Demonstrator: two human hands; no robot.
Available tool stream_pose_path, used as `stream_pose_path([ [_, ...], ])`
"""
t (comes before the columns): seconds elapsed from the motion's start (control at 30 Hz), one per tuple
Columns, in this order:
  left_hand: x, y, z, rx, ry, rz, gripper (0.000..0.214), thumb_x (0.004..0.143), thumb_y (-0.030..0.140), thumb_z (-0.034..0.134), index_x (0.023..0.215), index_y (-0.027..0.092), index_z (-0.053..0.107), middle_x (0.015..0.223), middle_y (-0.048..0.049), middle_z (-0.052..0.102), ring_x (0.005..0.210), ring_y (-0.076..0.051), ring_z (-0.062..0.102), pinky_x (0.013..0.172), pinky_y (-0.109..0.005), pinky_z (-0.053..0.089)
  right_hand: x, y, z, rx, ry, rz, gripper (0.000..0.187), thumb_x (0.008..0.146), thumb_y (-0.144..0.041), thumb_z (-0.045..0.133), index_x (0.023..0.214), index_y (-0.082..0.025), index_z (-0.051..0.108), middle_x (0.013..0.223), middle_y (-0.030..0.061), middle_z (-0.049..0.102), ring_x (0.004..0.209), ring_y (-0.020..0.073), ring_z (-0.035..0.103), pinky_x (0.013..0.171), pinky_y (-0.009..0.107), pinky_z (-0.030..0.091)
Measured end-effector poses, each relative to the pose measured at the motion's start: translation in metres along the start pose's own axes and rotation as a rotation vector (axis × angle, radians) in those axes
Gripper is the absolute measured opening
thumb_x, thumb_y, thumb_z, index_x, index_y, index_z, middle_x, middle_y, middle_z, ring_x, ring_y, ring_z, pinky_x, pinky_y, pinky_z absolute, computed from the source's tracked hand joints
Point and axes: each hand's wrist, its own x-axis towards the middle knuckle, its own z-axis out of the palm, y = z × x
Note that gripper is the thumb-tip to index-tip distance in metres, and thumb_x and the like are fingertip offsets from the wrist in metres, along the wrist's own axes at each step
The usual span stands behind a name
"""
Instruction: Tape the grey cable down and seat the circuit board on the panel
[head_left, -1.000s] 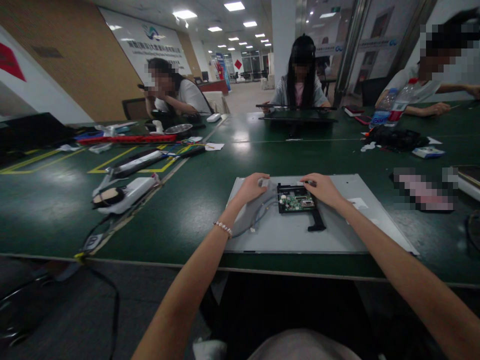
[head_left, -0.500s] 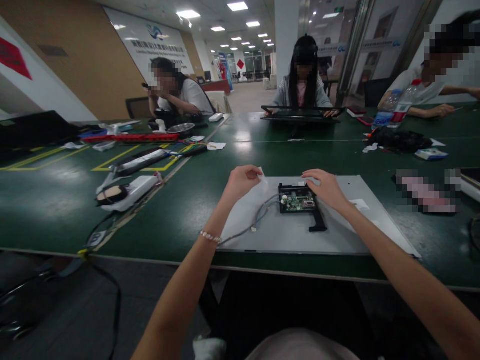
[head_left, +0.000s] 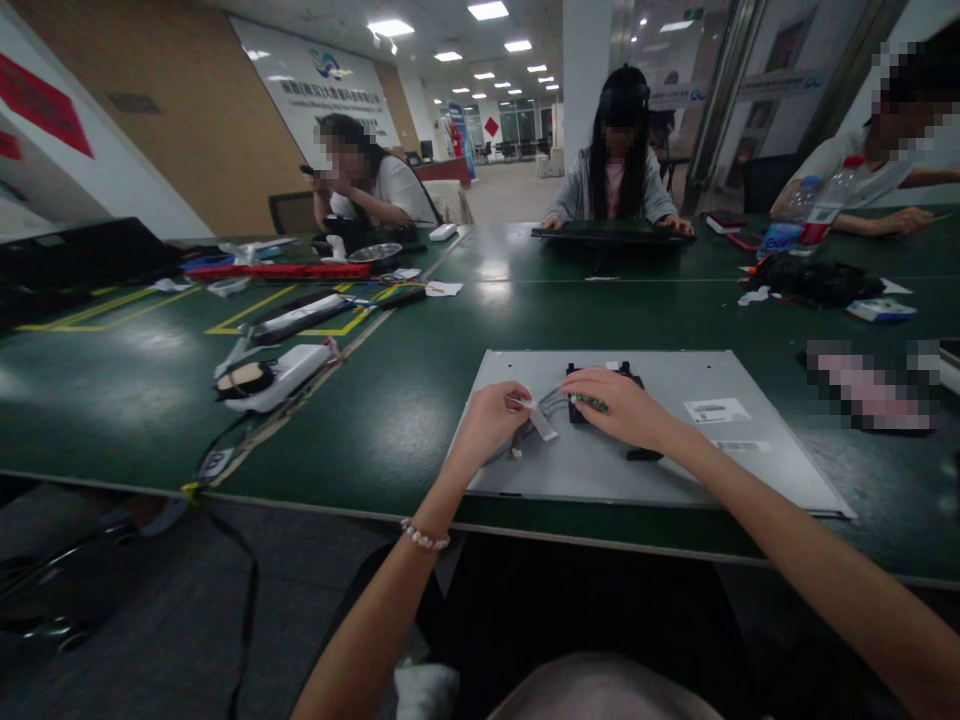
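A grey metal panel (head_left: 675, 440) lies flat on the green table in front of me. A small circuit board (head_left: 600, 385) in a black frame sits on it, with a grey cable (head_left: 551, 400) running off its left side. My left hand (head_left: 487, 420) pinches a strip of pale tape (head_left: 536, 418) just left of the board. My right hand (head_left: 622, 405) rests on the board with its fingers bent over the cable end. White labels (head_left: 716, 410) are stuck on the panel to the right.
A white device with cords (head_left: 274, 375) lies at the left. Three people sit across the table; one works on a black panel (head_left: 611, 235). Water bottles (head_left: 814, 215), black parts (head_left: 814, 280) and a red tray (head_left: 277, 270) stand further back.
My left hand lifted a strip of tape off the panel's far edge and brought it down beside the board. My right hand came nearer and now covers the board.
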Motion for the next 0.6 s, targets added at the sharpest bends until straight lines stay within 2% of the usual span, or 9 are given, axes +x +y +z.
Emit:
stream_pose_path([
  [0.13,-0.007,0.004,0.004,0.153,0.017,0.051,0.020,0.074,0.017,0.060,0.090,0.019,0.071,0.087,-0.0041,0.072,0.084,-0.020,0.068,0.082,-0.032,0.055,0.001,-0.012,0.010,0.019,-0.124,-0.168,0.040,0.084,-0.007,0.058,0.120,-0.022,0.068,0.126,0.0095,0.067,0.121,0.0241,0.059,0.105,0.047,0.046],
  [0.23,-0.011,0.006,0.005,0.249,0.048,0.113,0.022,0.073,0.016,0.063,0.093,0.019,0.071,0.106,-0.0070,0.069,0.100,-0.022,0.066,0.096,-0.036,0.051,0.000,-0.016,0.017,-0.005,-0.158,-0.223,0.037,0.084,-0.008,0.061,0.117,-0.021,0.069,0.126,0.0102,0.068,0.120,0.0237,0.060,0.104,0.046,0.047],
  [0.37,-0.016,0.007,0.010,0.426,0.129,0.146,0.027,0.075,0.019,0.067,0.102,0.017,0.071,0.130,-0.0144,0.056,0.123,-0.030,0.054,0.107,-0.044,0.043,0.002,-0.018,0.023,-0.108,-0.158,-0.234,0.027,0.087,-0.009,0.060,0.107,-0.021,0.073,0.116,0.0079,0.072,0.114,0.0226,0.063,0.102,0.044,0.048],
  [0.47,-0.022,0.009,0.014,0.518,0.168,0.172,0.030,0.077,0.021,0.066,0.107,0.016,0.071,0.135,-0.0169,0.052,0.131,-0.033,0.045,0.111,-0.048,0.038,0.005,-0.021,0.026,-0.199,-0.141,-0.210,0.021,0.091,-0.010,0.057,0.097,-0.019,0.075,0.110,0.0089,0.074,0.107,0.0233,0.066,0.100,0.045,0.049],
  [0.6,-0.035,0.018,0.018,0.557,0.248,0.175,0.033,0.082,0.024,0.064,0.113,0.016,0.068,0.143,-0.0172,0.045,0.138,-0.037,0.035,0.114,-0.053,0.035,0.007,-0.024,0.026,-0.245,-0.144,-0.205,0.022,0.092,-0.010,0.055,0.090,-0.017,0.075,0.105,0.0098,0.074,0.103,0.0230,0.067,0.097,0.043,0.050],
])
